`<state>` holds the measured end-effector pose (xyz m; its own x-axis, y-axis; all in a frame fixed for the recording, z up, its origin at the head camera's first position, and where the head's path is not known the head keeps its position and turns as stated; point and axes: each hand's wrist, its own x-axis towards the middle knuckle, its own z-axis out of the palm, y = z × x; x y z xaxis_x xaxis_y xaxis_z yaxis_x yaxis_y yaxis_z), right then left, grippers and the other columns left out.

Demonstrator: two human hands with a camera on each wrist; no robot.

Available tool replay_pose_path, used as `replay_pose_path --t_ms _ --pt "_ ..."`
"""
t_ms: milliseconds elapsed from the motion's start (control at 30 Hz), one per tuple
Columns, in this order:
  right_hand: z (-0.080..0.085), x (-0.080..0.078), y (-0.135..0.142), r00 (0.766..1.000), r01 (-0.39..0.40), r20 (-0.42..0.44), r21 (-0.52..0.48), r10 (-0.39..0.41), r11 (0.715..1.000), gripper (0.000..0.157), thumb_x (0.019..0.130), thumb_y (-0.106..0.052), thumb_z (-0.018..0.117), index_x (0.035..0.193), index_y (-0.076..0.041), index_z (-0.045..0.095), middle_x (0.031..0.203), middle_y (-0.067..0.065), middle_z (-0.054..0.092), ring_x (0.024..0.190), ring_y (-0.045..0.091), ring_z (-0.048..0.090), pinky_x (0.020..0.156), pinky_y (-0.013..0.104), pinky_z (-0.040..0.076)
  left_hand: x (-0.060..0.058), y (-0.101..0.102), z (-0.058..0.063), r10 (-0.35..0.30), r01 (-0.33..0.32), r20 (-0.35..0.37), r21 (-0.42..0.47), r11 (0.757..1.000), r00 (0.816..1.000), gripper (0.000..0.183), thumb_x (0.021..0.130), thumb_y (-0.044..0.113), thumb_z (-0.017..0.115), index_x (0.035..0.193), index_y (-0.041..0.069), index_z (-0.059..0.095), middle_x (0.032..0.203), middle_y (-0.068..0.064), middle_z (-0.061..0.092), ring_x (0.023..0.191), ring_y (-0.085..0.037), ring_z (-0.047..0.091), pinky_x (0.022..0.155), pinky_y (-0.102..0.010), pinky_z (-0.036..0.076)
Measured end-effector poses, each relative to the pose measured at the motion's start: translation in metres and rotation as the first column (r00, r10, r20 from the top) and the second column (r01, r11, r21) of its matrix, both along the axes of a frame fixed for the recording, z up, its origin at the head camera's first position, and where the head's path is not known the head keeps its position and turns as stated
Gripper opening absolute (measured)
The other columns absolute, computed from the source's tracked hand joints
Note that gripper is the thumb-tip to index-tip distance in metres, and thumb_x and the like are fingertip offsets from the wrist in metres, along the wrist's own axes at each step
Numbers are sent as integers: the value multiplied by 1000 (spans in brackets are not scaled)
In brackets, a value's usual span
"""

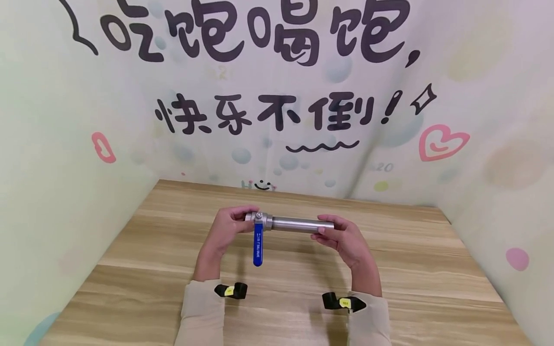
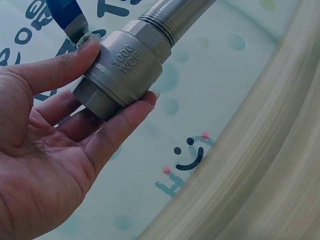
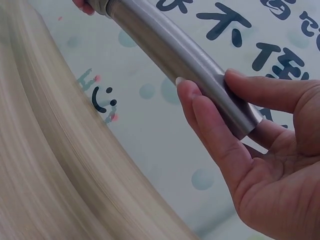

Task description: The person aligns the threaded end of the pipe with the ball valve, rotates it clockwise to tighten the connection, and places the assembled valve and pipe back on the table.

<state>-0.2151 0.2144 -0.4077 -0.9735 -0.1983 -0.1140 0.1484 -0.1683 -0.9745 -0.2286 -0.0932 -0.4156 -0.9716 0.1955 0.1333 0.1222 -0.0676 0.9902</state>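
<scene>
Sleeves [image 1: 201, 307] lie nearest. Beyond, the left hand [image 1: 224, 228] has its grip around a valve [image 1: 265, 221] with a blue handle [image 1: 258, 247]; the right hand [image 1: 345, 238] pinches the attached pipe [image 1: 298, 224] by its free end. Valve and pipe are held above the wooden surface [image 1: 277, 319], before a lettered wall [image 1: 216, 166].

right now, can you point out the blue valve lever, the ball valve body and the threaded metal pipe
Blue valve lever [image 1: 258, 246]: head view, middle of its blue length.
Ball valve body [image 2: 122, 73]: left wrist view, side near the raised lettering.
Threaded metal pipe [image 3: 172, 47]: right wrist view, middle of its smooth length.
</scene>
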Motion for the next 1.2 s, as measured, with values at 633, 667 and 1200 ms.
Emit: replay_pose_path --t_ms 633,667,1200 --pt "2 1 1 1000 11 5 20 -11 1000 31 93 -6 64 121 5 56 103 12 62 83 23 72 79 31 58 0 -1 1 -1 1 -10 -19 1000 1000 35 81 -9 68 116 -6 66 104 -13 68 86 -17 66 75 -31 58" --pt "2 1 1 1000 11 5 21 -11 1000 32 93 -7 64 121 5 55 103 12 62 83 23 72 79 30 58 0 -1 1 -1 0 -11 -20 1000 1000 35 82 -9 68 116 -6 66 104 -13 68 86 -17 66 75 -30 58" --pt "0 -1 0 999 26 20 23 -27 999 38 93 -10 66 122 10 53 104 13 62 85 25 72 81 32 58 -1 0 2 0 0 -7 -17 1000 1000 36 80 -10 68 116 -8 66 102 -13 69 85 -16 66 75 -30 58"
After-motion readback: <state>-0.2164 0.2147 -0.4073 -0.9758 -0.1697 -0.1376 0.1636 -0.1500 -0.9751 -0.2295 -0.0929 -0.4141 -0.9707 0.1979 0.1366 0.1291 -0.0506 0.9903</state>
